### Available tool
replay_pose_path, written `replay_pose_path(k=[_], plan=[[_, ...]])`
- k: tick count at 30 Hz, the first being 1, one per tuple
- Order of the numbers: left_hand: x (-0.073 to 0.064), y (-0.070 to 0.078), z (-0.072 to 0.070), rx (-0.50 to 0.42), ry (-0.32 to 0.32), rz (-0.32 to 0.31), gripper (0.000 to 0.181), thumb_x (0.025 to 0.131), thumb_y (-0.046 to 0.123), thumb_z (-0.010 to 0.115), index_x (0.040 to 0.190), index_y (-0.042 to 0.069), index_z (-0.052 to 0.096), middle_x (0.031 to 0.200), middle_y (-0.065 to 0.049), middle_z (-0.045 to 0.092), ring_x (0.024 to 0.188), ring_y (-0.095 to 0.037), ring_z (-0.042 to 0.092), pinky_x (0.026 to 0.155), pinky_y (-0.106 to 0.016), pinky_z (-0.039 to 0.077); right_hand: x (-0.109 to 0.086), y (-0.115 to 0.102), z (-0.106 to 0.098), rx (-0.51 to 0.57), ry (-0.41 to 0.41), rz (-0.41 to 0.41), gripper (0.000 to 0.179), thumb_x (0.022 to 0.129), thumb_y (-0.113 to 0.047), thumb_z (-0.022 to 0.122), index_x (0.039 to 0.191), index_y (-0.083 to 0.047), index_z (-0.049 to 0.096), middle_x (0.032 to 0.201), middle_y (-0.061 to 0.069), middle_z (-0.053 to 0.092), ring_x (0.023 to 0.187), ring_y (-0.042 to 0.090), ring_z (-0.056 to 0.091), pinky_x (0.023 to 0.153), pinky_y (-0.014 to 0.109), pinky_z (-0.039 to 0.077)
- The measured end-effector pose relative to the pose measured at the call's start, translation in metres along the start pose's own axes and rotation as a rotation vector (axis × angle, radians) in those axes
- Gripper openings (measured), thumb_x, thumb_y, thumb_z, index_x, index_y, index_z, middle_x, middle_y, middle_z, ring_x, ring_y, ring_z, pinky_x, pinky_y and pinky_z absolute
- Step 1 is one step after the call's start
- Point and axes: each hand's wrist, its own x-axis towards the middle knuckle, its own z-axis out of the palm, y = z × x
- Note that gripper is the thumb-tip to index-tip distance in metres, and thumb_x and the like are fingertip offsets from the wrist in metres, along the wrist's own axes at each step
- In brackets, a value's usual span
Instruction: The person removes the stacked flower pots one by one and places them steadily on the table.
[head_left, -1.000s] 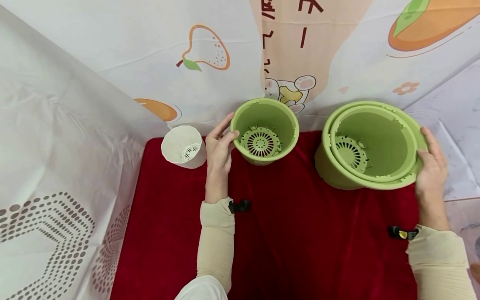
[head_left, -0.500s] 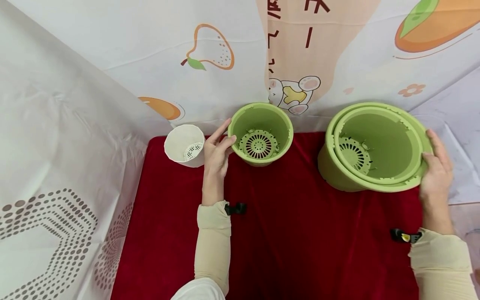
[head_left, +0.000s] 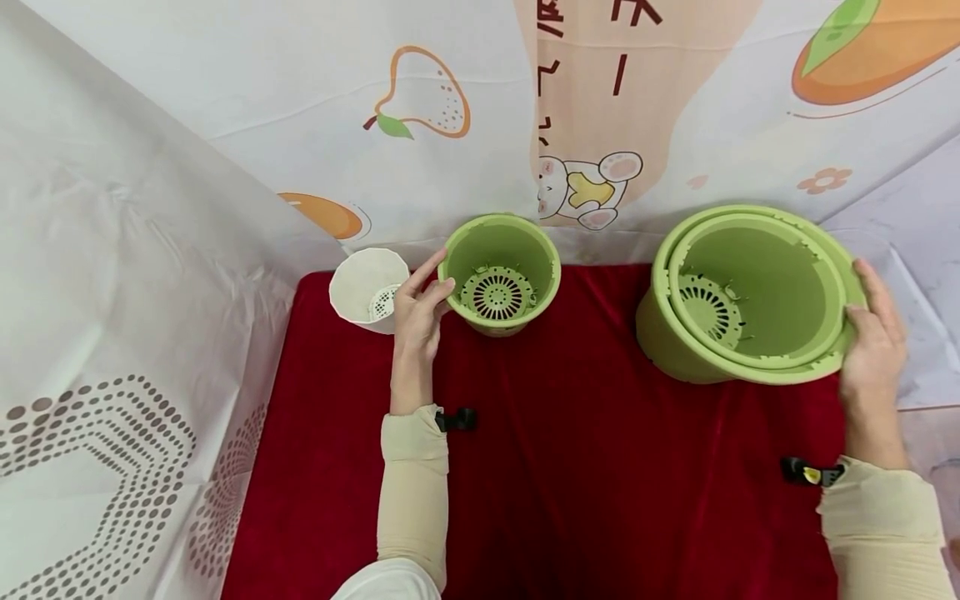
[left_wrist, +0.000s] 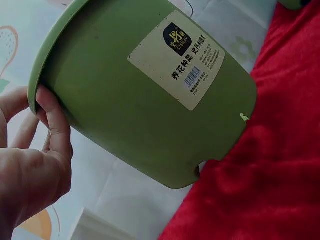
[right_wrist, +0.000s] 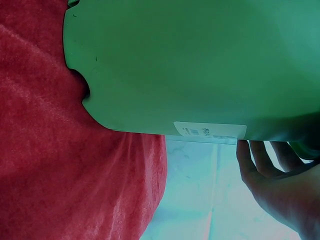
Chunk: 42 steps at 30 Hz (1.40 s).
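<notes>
"How are the fingers of the left hand [head_left: 418,325] set?"

"They pinch the left rim of the small green pot [head_left: 498,243]: thumb over the inner side, the other fingers [left_wrist: 59,127] curled beneath the lip outside, parted only by the plastic. So that pot sits just right of them."

"And the right hand [head_left: 873,354]?"

"It pinches the right rim of the large green pot [head_left: 678,354], thumb on the rim, fingers [right_wrist: 245,161] bent on the outer side. That pot stands left of those fingers, with a green inner pot [head_left: 772,292] nested in it."

"Anything else near the left fingers?"

"A white pot [head_left: 363,279] on the red-covered desk [head_left: 600,467], just to their left and partly hidden by the hand."

"What do the wrist cameras add?"

"The left one shows a pale label [left_wrist: 182,60] on the small pot's outer wall, with a black emblem reading STANLEY, Chinese characters and a barcode, plus a notch at the base edge. The right one shows a sticker [right_wrist: 210,130] on the large pot, close by the fingertips, and notches along its base. The slotted floors inside, though, show only from the head."

"And the small pot's looks?"

"Light green, round, narrowing toward the bottom, its floor pierced by slots in a ring. Whether its base touches the desk, I can't tell."
</notes>
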Motion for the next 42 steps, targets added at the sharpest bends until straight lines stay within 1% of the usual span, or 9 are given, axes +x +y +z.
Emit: replay_pose_path(k=[3,8,11,14,17,23,29,33,42], plan=[[0.001,0.000,-0.005,0.004,0.011,0.007,0.050,0.086,-0.016,0.063,0.134,0.000,0.062,0.093,-0.011,0.069,0.078,-0.012,0.064,0.063,-0.023,0.056,0.001,0.000,0.000,-0.006,0.000,-0.013,0.048,0.101,0.001,0.035,0.140,-0.015,0.058,0.153,-0.002,0.045,0.140,0.011,0.038,0.108,0.012,0.030],[0.003,0.000,-0.013,0.007,0.025,0.011,0.052,0.084,-0.014,0.066,0.134,0.000,0.061,0.095,-0.014,0.070,0.080,-0.014,0.066,0.065,-0.025,0.058,0.002,0.002,0.001,0.021,0.002,-0.044,0.048,0.100,0.003,0.035,0.140,-0.010,0.058,0.152,0.002,0.046,0.139,0.013,0.039,0.109,0.013,0.031],[0.003,-0.001,-0.018,0.010,0.045,0.010,0.052,0.084,-0.014,0.067,0.133,0.001,0.062,0.105,-0.025,0.066,0.081,-0.015,0.066,0.065,-0.026,0.058,0.002,0.002,0.001,0.026,0.004,-0.054,0.048,0.100,0.003,0.035,0.140,-0.009,0.057,0.152,0.003,0.046,0.139,0.014,0.040,0.109,0.014,0.031],[0.002,-0.003,-0.022,0.018,0.069,0.010,0.051,0.084,-0.013,0.069,0.133,0.002,0.063,0.121,-0.038,0.056,0.083,-0.016,0.067,0.066,-0.026,0.059,0.002,0.002,0.002,0.027,0.003,-0.059,0.048,0.099,0.003,0.036,0.140,-0.009,0.058,0.152,0.003,0.046,0.139,0.014,0.040,0.108,0.014,0.031],[0.002,-0.005,-0.026,0.030,0.093,0.003,0.051,0.086,-0.012,0.067,0.134,0.005,0.063,0.130,-0.043,0.046,0.082,-0.015,0.066,0.067,-0.025,0.058,0.002,0.002,0.002,0.050,0.003,-0.052,0.048,0.100,0.004,0.035,0.139,-0.009,0.058,0.152,0.003,0.046,0.139,0.014,0.040,0.108,0.014,0.032],[0.001,-0.010,-0.035,0.048,0.124,0.007,0.050,0.089,-0.014,0.061,0.135,0.005,0.062,0.136,-0.036,0.049,0.085,-0.014,0.065,0.062,-0.023,0.056,0.002,0.002,0.001,0.071,0.011,-0.044,0.048,0.099,0.004,0.035,0.139,-0.008,0.058,0.152,0.003,0.046,0.139,0.014,0.041,0.108,0.015,0.033],[0.000,-0.012,-0.040,0.082,0.165,0.017,0.051,0.088,-0.012,0.063,0.136,0.005,0.060,0.137,-0.026,0.054,0.091,-0.015,0.066,0.065,-0.024,0.057,0.002,0.003,0.000,0.085,0.018,-0.045,0.047,0.099,0.005,0.035,0.139,-0.007,0.058,0.150,0.002,0.048,0.139,0.014,0.041,0.108,0.014,0.033],[0.000,-0.013,-0.042,0.077,0.193,0.025,0.051,0.087,-0.010,0.067,0.135,0.006,0.062,0.136,-0.021,0.056,0.089,-0.015,0.065,0.065,-0.025,0.058,0.002,0.003,0.000,0.072,0.021,-0.063,0.048,0.098,0.005,0.035,0.138,-0.006,0.058,0.150,0.003,0.049,0.139,0.014,0.040,0.109,0.014,0.031],[-0.003,-0.013,-0.043,0.075,0.242,0.048,0.049,0.087,-0.010,0.068,0.133,0.007,0.064,0.133,-0.034,0.052,0.084,-0.013,0.066,0.060,-0.021,0.055,0.002,0.003,0.000,0.071,0.018,-0.051,0.048,0.099,0.006,0.035,0.139,-0.007,0.058,0.151,0.002,0.048,0.139,0.013,0.039,0.108,0.014,0.031]])
